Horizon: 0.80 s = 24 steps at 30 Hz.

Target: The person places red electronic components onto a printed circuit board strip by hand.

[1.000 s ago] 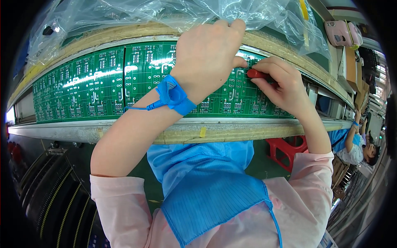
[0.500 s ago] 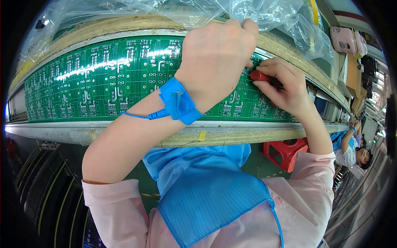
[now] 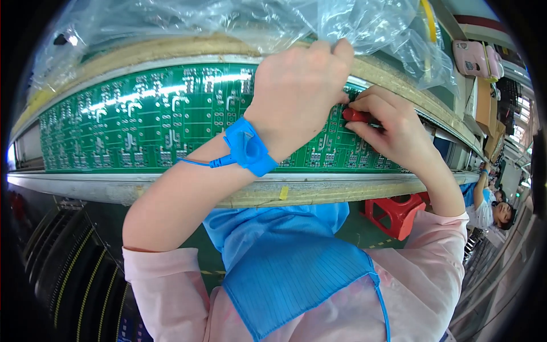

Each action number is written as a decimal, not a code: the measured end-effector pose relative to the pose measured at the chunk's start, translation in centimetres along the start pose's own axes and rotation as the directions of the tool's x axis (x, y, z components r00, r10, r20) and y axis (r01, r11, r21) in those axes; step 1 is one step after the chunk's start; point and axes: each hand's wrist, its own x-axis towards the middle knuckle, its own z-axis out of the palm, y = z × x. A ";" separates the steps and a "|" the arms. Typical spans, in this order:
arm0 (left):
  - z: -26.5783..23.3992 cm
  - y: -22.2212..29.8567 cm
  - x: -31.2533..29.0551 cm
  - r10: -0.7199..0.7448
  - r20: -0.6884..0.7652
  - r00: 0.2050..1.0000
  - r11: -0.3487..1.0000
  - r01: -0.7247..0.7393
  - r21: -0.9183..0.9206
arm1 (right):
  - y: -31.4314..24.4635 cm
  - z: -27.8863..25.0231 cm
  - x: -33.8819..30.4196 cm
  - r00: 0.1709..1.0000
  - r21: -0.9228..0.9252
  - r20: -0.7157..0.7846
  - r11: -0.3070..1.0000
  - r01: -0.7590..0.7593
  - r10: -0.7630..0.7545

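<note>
A long panel of green circuit boards lies in a metal-edged channel in front of me. My left hand is bent over it, back upward, with a blue wrist strap on the wrist. Its thumb tip points toward my right hand; the other fingertips are hidden beneath the hand. Just to the right, my right hand is closed around a red-handled tool, whose blunt handle end points left. The tool's working end is out of sight, so its kind cannot be told.
Clear plastic sheeting hangs along the far wooden rail. A near rail borders the panel on my side. Below right stands a red stool. Black slotted racks stand at lower left. Another person is far right.
The whole view has shifted slightly, with the panel and rails lower in the picture. Both hands stay near the same part of the panel, and the right keeps its hold on the red-handled tool.
</note>
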 end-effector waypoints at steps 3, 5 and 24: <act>0.0 -0.8 0.3 0.056 -0.030 0.998 0.996 -0.057 -0.061 | -0.9 -0.6 0.2 0.999 -0.051 0.026 0.998 -0.022 0.023; -0.7 -0.9 0.8 -0.016 0.009 1.000 0.982 0.018 -0.187 | -1.9 -1.5 0.2 0.996 -0.068 -0.066 0.996 -0.060 0.056; -1.4 1.0 0.3 0.021 0.194 0.981 -0.085 0.195 -0.977 | -5.0 2.3 -0.1 0.825 0.620 -0.448 0.784 0.008 0.345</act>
